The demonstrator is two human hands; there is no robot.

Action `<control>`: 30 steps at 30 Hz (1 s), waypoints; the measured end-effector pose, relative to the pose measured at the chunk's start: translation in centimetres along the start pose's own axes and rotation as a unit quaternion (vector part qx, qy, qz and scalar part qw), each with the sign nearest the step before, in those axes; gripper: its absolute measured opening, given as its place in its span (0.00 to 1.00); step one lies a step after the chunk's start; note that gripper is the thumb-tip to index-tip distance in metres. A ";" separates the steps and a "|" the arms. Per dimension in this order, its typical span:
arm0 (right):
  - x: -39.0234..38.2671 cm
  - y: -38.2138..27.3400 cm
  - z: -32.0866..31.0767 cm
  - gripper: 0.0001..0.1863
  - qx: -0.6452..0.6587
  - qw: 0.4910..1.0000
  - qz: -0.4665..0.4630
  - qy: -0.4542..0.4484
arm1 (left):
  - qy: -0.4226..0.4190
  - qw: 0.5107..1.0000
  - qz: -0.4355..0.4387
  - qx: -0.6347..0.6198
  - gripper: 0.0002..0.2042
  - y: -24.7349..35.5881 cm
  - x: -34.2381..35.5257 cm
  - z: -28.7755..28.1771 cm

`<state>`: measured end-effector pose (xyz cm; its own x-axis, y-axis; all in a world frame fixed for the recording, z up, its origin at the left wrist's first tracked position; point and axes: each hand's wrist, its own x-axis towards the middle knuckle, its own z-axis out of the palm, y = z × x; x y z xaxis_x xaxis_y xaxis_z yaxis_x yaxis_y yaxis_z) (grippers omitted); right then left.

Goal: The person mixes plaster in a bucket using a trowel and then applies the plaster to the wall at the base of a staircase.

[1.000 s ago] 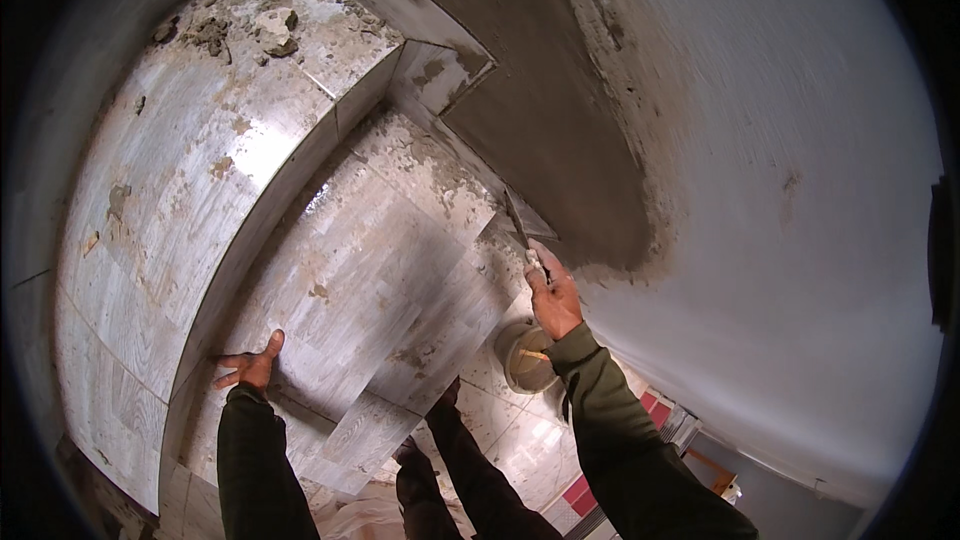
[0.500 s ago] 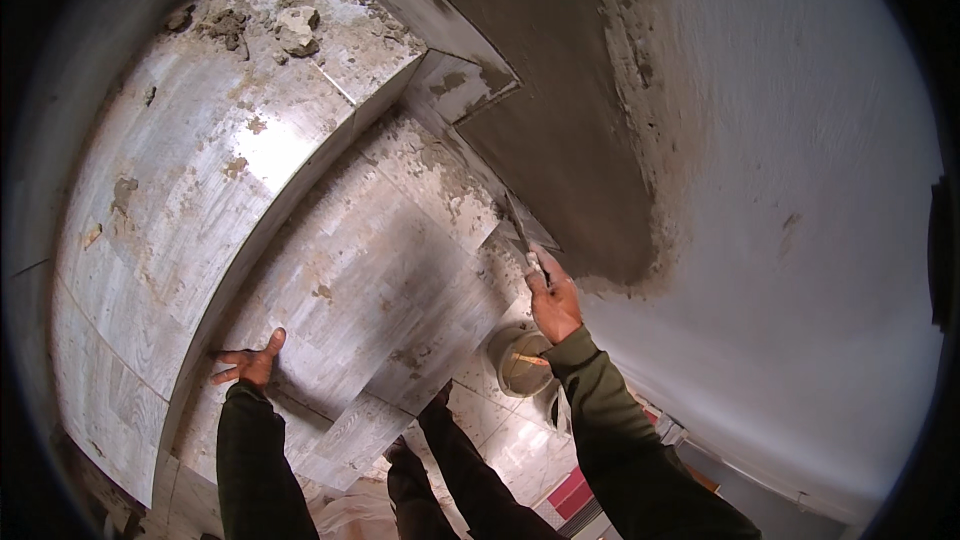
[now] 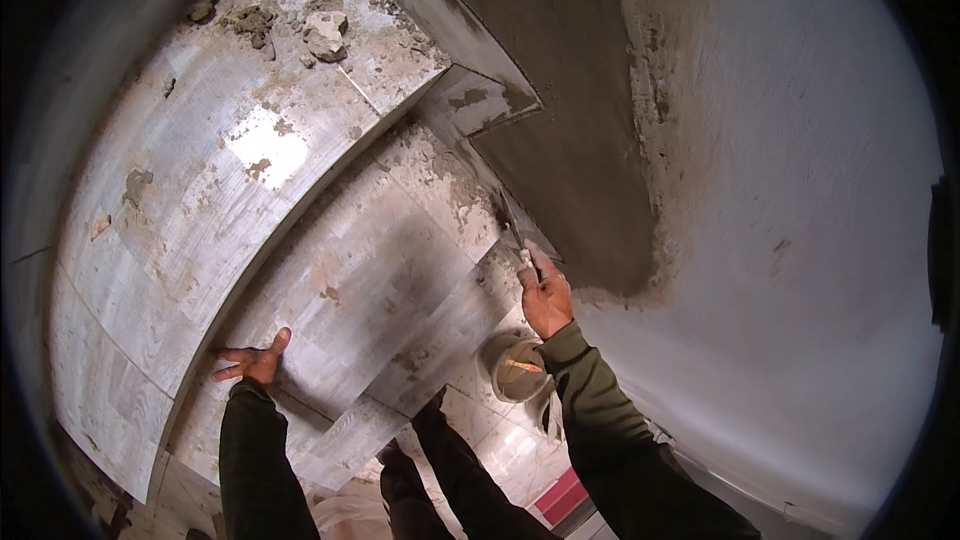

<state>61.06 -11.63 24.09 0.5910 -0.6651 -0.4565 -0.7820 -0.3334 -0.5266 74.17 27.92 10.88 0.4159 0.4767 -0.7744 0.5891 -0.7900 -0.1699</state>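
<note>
My right hand (image 3: 546, 297) grips the pale handle of a thin-bladed trowel (image 3: 513, 223), its blade at the tiled skirting (image 3: 466, 96) along the bottom of the grey mortared wall band (image 3: 560, 180). My left hand (image 3: 255, 360) rests with thumb and fingers spread on the lower wood-look tiled step (image 3: 350, 270), beside the riser of the upper step (image 3: 190, 240). Below my right hand stands a bucket (image 3: 502, 386) of greyish material with an orange stick-like item in it, partly behind my sleeve.
Mortar lumps and rubble (image 3: 325, 35) lie at the far end of the upper step. A white wall (image 3: 790, 240) fills the right side. My legs and feet are at the bottom, near red floor tiles (image 3: 560, 495) and a crumpled translucent sheet (image 3: 345, 520).
The view has shifted, so the steps and wall sit further right and slightly lower. My right hand and trowel have moved slightly along the skirting; my left hand stays spread on the step.
</note>
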 end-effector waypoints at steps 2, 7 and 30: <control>-0.2 0.7 0.2 0.23 -0.008 0.997 -0.065 0.041 | -0.003 1.000 0.003 -0.027 0.75 0.1 -0.3 -0.3; 0.7 -0.6 0.5 0.23 -0.016 0.999 -0.031 0.019 | -0.018 0.998 0.013 0.052 0.75 0.1 1.0 0.2; 3.0 -4.1 1.6 0.22 -0.057 0.998 -0.038 0.017 | -0.031 0.998 0.012 0.061 0.74 0.3 0.4 -0.3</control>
<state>66.38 -11.18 23.77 0.6443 -0.6560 -0.3931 -0.7534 -0.4562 -0.4735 74.70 27.97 10.73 0.3830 0.4362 -0.8142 0.4902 -0.8431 -0.2211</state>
